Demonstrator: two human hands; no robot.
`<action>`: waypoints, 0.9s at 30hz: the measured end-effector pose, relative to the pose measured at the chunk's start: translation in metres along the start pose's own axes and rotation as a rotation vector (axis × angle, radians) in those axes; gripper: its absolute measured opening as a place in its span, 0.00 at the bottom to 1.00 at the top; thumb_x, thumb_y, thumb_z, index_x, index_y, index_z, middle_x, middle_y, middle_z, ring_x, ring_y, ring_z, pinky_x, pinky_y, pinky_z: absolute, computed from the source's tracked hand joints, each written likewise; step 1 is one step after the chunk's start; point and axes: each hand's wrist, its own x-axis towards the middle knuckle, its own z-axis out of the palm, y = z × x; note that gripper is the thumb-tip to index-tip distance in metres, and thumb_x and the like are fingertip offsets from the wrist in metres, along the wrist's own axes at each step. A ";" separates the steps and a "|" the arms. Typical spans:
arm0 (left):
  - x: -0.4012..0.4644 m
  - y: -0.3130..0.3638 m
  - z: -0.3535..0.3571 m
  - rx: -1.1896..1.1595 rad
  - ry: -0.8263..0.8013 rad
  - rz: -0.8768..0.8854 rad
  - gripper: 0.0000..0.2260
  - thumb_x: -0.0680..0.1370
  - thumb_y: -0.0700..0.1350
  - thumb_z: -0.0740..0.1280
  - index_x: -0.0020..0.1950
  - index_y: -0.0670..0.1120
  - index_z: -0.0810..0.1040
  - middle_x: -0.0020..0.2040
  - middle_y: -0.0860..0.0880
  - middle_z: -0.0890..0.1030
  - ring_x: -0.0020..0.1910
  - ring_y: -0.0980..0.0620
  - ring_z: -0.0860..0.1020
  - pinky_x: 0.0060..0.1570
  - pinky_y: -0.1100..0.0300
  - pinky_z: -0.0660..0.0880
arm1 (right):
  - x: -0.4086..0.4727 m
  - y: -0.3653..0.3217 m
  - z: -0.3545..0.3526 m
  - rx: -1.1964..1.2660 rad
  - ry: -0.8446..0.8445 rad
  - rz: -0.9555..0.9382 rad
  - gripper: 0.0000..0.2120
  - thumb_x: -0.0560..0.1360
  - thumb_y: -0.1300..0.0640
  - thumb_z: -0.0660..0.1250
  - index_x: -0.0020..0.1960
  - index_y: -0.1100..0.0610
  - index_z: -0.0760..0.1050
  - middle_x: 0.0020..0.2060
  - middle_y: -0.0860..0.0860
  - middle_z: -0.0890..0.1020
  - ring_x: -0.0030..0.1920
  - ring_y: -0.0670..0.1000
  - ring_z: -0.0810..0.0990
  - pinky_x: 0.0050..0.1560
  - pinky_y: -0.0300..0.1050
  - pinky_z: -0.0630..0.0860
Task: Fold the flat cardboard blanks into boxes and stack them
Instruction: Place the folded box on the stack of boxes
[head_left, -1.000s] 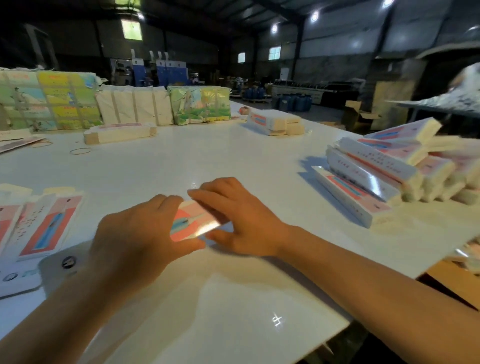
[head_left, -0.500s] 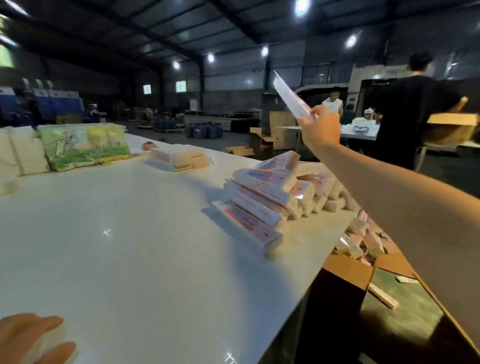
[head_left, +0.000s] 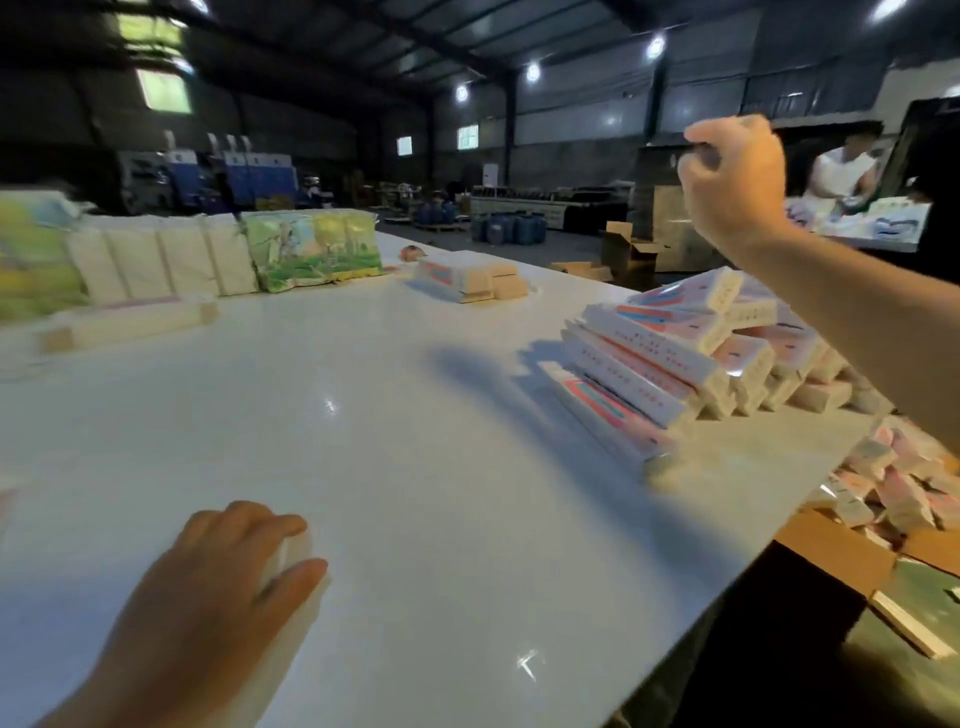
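My left hand (head_left: 208, 597) rests on the white table (head_left: 415, 493) at the near left. Its fingers and thumb hold a small white cardboard piece (head_left: 292, 552), blurred and mostly hidden under the hand. My right hand (head_left: 737, 182) is raised high at the upper right, above the pile of folded boxes (head_left: 675, 358). Its fingers are curled and no box shows in them. The pile holds several long white boxes with pink and blue print, lying slanted by the table's right edge.
A brown carton (head_left: 831, 551) on the floor at the right holds more folded boxes. A small stack of boxes (head_left: 467, 278) and wrapped bundles (head_left: 311, 249) stand at the far side. A long box (head_left: 130, 322) lies far left. A person (head_left: 841, 171) works at the back right.
One second ago both hands worked a box on the table. Half a second ago my right hand held it up high. Now that hand is raised with no box visible.
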 end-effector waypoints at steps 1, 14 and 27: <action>-0.003 0.004 -0.005 0.001 -0.048 -0.032 0.28 0.64 0.68 0.48 0.53 0.59 0.77 0.49 0.60 0.72 0.52 0.56 0.67 0.51 0.56 0.69 | -0.014 -0.030 0.006 0.109 -0.012 -0.081 0.16 0.78 0.57 0.59 0.64 0.55 0.75 0.62 0.53 0.75 0.62 0.49 0.71 0.59 0.35 0.66; -0.006 0.000 -0.003 0.080 -0.022 0.002 0.18 0.77 0.57 0.62 0.62 0.49 0.75 0.60 0.50 0.74 0.59 0.49 0.68 0.57 0.54 0.68 | -0.245 -0.150 0.120 0.280 -0.903 -0.589 0.09 0.76 0.59 0.63 0.49 0.58 0.82 0.51 0.55 0.80 0.52 0.58 0.76 0.50 0.47 0.71; 0.005 -0.096 -0.110 0.145 -0.019 -0.671 0.16 0.75 0.56 0.63 0.56 0.46 0.75 0.53 0.47 0.76 0.47 0.47 0.74 0.44 0.57 0.70 | -0.250 -0.138 0.122 0.426 -0.824 -0.587 0.08 0.74 0.66 0.67 0.43 0.56 0.82 0.45 0.47 0.79 0.47 0.48 0.73 0.47 0.46 0.68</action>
